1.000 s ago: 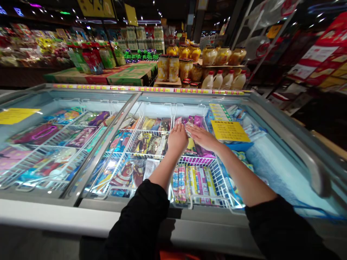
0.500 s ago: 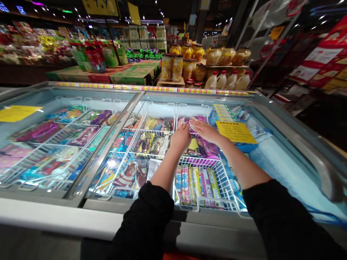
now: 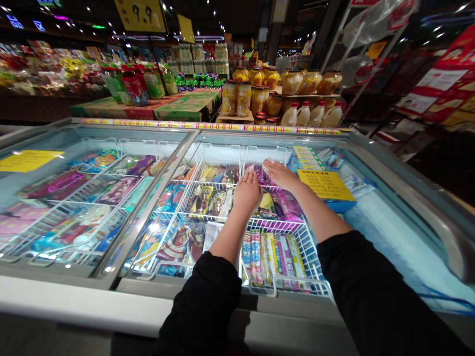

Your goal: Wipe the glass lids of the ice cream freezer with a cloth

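My left hand (image 3: 248,193), with a ring on one finger, lies over the middle of a chest freezer (image 3: 148,291). Its fingers are stretched forward and flat; a pale spot shows at the tips, too small to name. Farther forward and to the right, my right hand (image 3: 282,175) is laid flat over a small white cloth (image 3: 267,162) at its fingertips. Below both hands are white wire baskets (image 3: 282,225) of wrapped ice creams (image 3: 211,200). Tube-shaped ice pops (image 3: 272,259) fill the nearest basket. Whether the palms touch glass, I cannot tell.
A yellow notice (image 3: 326,184) is beside my right forearm, another yellow notice (image 3: 31,160) at far left. A metal divider (image 3: 159,193) crosses the freezer. Behind it stand jars (image 3: 243,99), white-jug bottles (image 3: 302,114) and red and green drink bottles (image 3: 135,85).
My hands have moved apart: the right has gone slightly forward, and the left's fingers, bent before, are now flatter. The view has tilted up a little.
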`<state>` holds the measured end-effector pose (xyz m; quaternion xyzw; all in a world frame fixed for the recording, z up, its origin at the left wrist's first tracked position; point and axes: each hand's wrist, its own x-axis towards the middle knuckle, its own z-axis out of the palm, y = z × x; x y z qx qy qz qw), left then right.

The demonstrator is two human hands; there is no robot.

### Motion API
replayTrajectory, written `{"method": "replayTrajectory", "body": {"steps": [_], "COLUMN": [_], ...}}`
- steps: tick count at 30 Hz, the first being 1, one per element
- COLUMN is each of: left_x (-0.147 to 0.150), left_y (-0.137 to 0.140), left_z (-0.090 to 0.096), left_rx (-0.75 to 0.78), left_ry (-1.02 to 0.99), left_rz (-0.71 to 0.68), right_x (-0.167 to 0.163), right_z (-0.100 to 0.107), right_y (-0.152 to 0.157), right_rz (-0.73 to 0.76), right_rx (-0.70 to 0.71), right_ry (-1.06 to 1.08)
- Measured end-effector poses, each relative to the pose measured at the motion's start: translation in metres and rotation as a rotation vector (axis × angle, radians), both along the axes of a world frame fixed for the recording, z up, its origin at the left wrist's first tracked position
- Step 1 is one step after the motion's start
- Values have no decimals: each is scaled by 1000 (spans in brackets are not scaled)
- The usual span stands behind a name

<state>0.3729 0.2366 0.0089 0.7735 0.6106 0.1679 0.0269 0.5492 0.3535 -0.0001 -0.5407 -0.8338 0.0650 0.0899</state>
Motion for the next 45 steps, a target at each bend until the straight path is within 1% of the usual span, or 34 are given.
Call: {"method": "replayTrajectory", "body": {"steps": [3,5,6,9,12,14,16,18,20,22,24,26,28,30,32,34,37,39,40,42,45], "left_x": [0,0,0,1,1,1,1,1,1,0,0,1,1,1,1,1,1,0,0,0,-1], "left_y": [0,0,0,1,1,1,0,0,0,0,0,0,-1,-2,-3,-2,1,3,4,5,4], "left_z": [1,2,2,2,1,1,1,3,4,4,3,1,1,1,2,4,6,7,6,5,1], "left_rx": [-15,-20,-23,-28,-14,-7,-9,-18,-30,-34,-25,-9,-1,-5,-11,-9,-21,-32,-33,-14,28], "left_ry": [1,0,1,3,-2,-6,-8,-7,-4,-6,-10,-12,-11,-4,4,4,-23,-40,-43,-43,-39], "left_rz": [1,1,0,-1,9,12,13,13,13,12,14,16,17,16,14,10,7,6,7,7,4], "right_x": [14,27,32,33,12,-6,-18,-19,-7,9,22,26,19,5,-6,-10,3,17,23,29,18], "right_z": [-3,-5,-5,-4,-2,0,0,-2,-4,-6,-6,-4,-2,1,3,3,-1,-3,-3,-2,2], "right_y": [-24,-34,-35,-22,1,10,10,0,-13,-23,-24,-14,2,19,29,28,11,-2,-6,-6,11], "right_rz": [135,170,158,60,-20,-31,15,94,163,196,167,78,-12,-61,-57,-3,140,197,200,152,24], "right_rx": [-12,-31,-35,-16,17,27,28,17,1,-12,-16,-11,-2,3,1,-7,-19,-25,-29,-33,-18], "right_ry": [47,69,70,48,11,-4,0,19,50,82,89,71,40,6,-20,-23,10,32,36,29,-4]}}
